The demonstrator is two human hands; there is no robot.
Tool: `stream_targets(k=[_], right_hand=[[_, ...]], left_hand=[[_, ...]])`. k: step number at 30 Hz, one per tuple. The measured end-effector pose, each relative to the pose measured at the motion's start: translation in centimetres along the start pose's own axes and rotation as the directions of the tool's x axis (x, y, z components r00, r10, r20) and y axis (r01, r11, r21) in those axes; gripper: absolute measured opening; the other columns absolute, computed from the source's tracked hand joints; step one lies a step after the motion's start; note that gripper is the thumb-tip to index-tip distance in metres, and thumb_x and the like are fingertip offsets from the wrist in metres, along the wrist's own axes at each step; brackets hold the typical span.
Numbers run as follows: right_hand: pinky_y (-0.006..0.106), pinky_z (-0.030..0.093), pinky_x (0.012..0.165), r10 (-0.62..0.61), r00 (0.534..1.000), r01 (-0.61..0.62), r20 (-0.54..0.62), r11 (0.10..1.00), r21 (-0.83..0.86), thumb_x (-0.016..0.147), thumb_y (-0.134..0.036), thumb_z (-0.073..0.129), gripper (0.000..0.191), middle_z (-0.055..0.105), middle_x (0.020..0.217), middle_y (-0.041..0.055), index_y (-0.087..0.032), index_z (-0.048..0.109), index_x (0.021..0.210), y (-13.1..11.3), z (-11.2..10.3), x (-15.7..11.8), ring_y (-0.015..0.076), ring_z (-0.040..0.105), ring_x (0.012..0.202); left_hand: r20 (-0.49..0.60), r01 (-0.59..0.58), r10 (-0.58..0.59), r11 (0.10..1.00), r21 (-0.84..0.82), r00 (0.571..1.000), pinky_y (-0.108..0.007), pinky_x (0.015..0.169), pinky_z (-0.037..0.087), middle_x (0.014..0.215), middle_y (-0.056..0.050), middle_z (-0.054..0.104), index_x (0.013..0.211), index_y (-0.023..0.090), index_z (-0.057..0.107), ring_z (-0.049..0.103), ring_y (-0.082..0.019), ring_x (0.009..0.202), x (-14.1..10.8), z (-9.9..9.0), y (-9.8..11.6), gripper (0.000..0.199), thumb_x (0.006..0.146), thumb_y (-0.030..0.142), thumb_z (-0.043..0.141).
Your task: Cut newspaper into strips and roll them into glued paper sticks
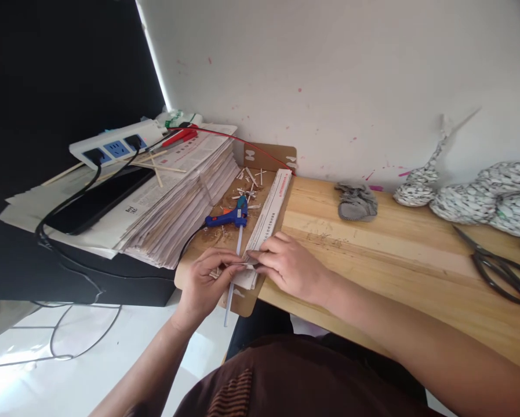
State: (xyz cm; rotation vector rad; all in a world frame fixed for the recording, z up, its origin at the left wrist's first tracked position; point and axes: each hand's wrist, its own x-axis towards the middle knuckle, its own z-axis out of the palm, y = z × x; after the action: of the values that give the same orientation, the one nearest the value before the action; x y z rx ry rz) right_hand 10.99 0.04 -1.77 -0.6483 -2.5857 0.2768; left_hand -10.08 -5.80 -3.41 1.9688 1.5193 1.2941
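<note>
My left hand [207, 281] and my right hand [292, 267] meet over the near end of a stack of printed paper strips [272, 209]. Pinched between the fingertips of both is a small white paper strip [250, 266], mostly hidden by the fingers. Just beyond my left hand lies a blue hot glue gun [228, 218], with a long translucent glue stick [229, 301] running from it toward me. Cut paper scraps [251, 179] are scattered on a brown cardboard sheet [246, 304] under the gun and strips.
At left stands a tall newspaper stack [177, 202] bearing a power strip [118, 145], a black phone [101, 200], red-handled pliers [181, 136] and thin sticks [157, 172]. Rightward on the wooden table [373, 278] are a grey cloth [357, 202], scissors [501, 269] and woven paper shapes [472, 200].
</note>
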Motion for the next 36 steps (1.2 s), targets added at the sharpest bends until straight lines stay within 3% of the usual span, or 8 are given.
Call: stream_targets(k=[4,9,14,18,21,26,32,36], right_hand=[[0.031,0.043,0.075,0.072,0.995,-0.065,-0.068,0.993,0.098,0.093,-0.02,0.051,0.022,0.061,0.077,0.0061,-0.017,0.071,0.083,0.1,0.6,0.4,0.0183,0.052,0.08],[0.025,0.043,0.066,0.286,0.935,-0.217,-0.211,0.93,0.297,0.085,-0.02,0.064,0.012,0.062,0.074,0.0024,-0.018,0.067,0.073,1.1,1.0,0.1,0.0133,0.056,0.07],[0.022,0.038,0.052,0.413,0.868,-0.287,-0.276,0.871,0.4,0.079,-0.023,0.071,0.019,0.055,0.063,-0.0017,-0.017,0.061,0.064,1.3,0.9,0.1,0.0089,0.05,0.055],[0.022,0.037,0.051,0.404,0.851,-0.268,-0.334,0.883,0.386,0.078,-0.028,0.073,0.021,0.054,0.064,-0.0019,-0.018,0.061,0.065,1.3,0.5,0.0,0.0089,0.049,0.056],[0.023,0.04,0.054,0.345,0.878,-0.222,-0.333,0.908,0.356,0.078,-0.031,0.074,0.019,0.056,0.068,-0.0007,-0.019,0.063,0.069,1.4,0.4,-0.2,0.0102,0.052,0.06],[0.026,0.048,0.069,0.187,0.928,-0.11,-0.321,0.964,0.243,0.087,-0.018,0.061,0.007,0.063,0.087,0.0049,-0.019,0.068,0.086,2.2,-0.1,-0.7,0.014,0.06,0.077],[0.028,0.05,0.075,0.112,0.904,-0.072,-0.412,0.991,0.112,0.087,-0.009,0.051,0.025,0.065,0.095,0.0067,-0.021,0.069,0.099,2.7,-2.5,-1.5,0.0156,0.062,0.084],[0.024,0.047,0.058,0.254,0.86,-0.164,-0.443,0.959,0.233,0.084,-0.01,0.053,0.027,0.067,0.082,0.0028,-0.023,0.07,0.1,2.4,-3.4,-2.9,0.0113,0.058,0.062]], left_hand=[[-0.021,0.126,-0.129,0.987,-0.098,0.991,-0.027,0.075,0.054,0.086,-0.003,0.072,0.085,0.02,0.072,0.067,-0.016,0.081,0.2,0.5,0.0,0.011,0.078,0.028,0.07],[0.058,0.285,-0.279,0.932,-0.225,0.959,-0.027,0.073,0.055,0.098,-0.004,0.073,0.102,0.021,0.069,0.068,-0.017,0.084,-0.1,1.1,-0.8,0.028,0.077,0.034,0.07],[0.034,0.316,-0.315,0.932,-0.176,0.949,-0.027,0.077,0.054,0.097,-0.004,0.073,0.101,0.021,0.071,0.068,-0.018,0.087,-0.1,0.8,-0.1,0.026,0.082,0.038,0.064],[-0.011,0.326,-0.329,0.941,-0.089,0.944,-0.026,0.072,0.053,0.091,-0.004,0.073,0.098,0.02,0.072,0.067,-0.017,0.079,1.0,0.5,1.1,0.027,0.081,0.041,0.064],[0.014,0.31,-0.31,0.949,-0.06,0.951,-0.024,0.064,0.051,0.087,-0.002,0.072,0.102,0.021,0.069,0.064,-0.015,0.07,2.0,0.8,1.5,0.035,0.075,0.042,0.07],[-0.032,0.234,-0.233,0.972,0.029,0.972,-0.024,0.063,0.048,0.08,0.001,0.07,0.09,0.023,0.07,0.059,-0.012,0.064,2.5,1.9,1.3,0.019,0.077,0.036,0.07],[0.025,0.069,-0.071,0.993,0.094,0.997,-0.028,0.078,0.048,0.089,0.0,0.068,0.088,0.024,0.07,0.061,-0.015,0.081,2.0,2.3,0.8,0.011,0.08,0.03,0.068],[0.156,-0.027,0.008,0.992,0.122,0.988,-0.03,0.087,0.047,0.096,-0.001,0.065,0.088,0.026,0.071,0.06,-0.017,0.093,2.2,2.5,1.0,0.009,0.084,0.025,0.063]])
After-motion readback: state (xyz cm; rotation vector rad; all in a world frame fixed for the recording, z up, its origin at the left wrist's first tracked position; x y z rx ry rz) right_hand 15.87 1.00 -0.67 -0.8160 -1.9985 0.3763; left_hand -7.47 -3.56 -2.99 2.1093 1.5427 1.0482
